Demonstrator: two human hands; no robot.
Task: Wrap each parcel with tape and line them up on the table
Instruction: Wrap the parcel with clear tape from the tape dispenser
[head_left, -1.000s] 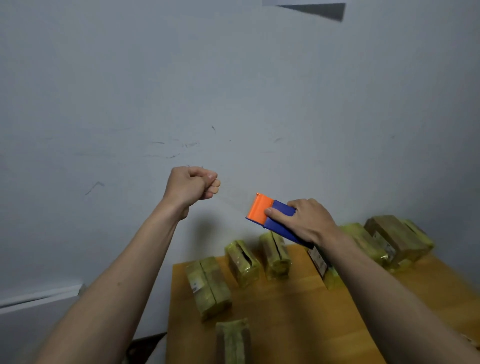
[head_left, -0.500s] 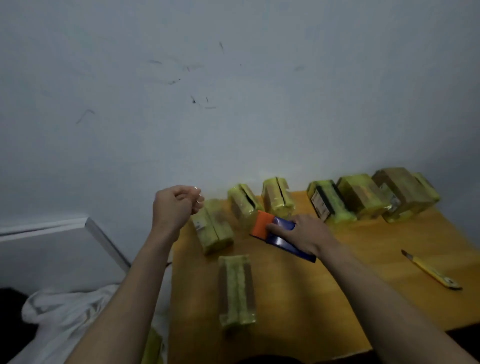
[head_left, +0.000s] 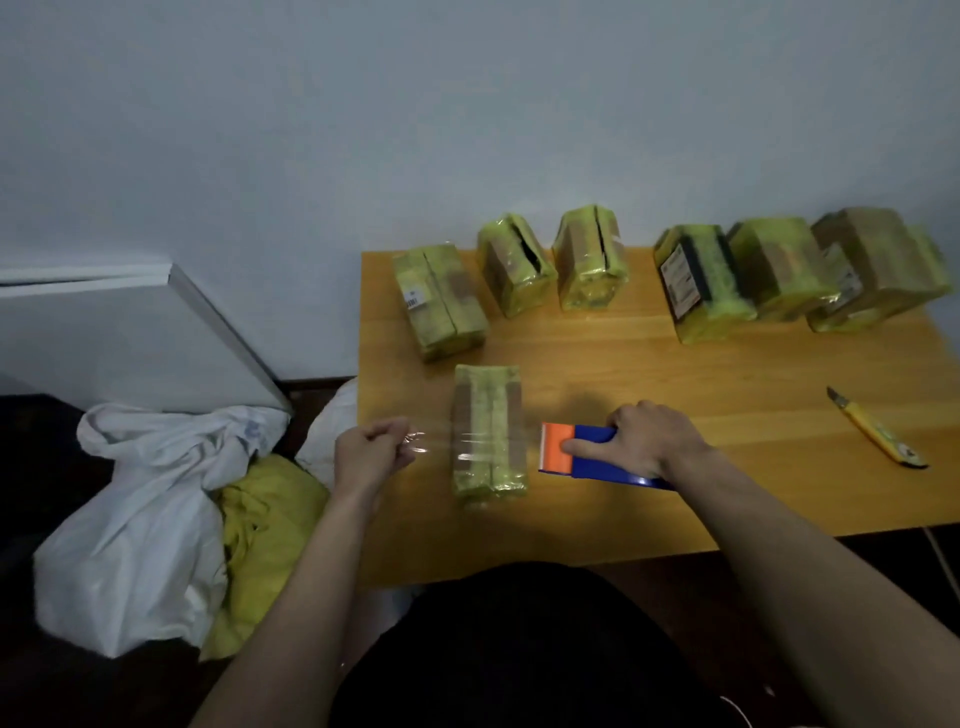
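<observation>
A yellow-green wrapped parcel (head_left: 488, 428) lies lengthwise on the wooden table (head_left: 727, 478), apart from the rest. A strip of clear tape (head_left: 467, 441) stretches across its middle. My left hand (head_left: 366, 454), left of the parcel, pinches the tape's free end. My right hand (head_left: 644, 441), right of the parcel, grips a blue and orange tape dispenser (head_left: 576, 452) resting on the table. Several taped parcels (head_left: 696, 280) stand in a row along the table's far edge by the wall.
A yellow utility knife (head_left: 878, 428) lies near the table's right edge. Left of the table, on the floor, sit a white plastic bag (head_left: 140, 509), a yellow cloth (head_left: 265, 514) and a white panel (head_left: 124, 332) leaning on the wall.
Both hands came down from in front of the wall to table level, stretching the tape over the lone parcel. The view tilted downward, showing the floor and my lap.
</observation>
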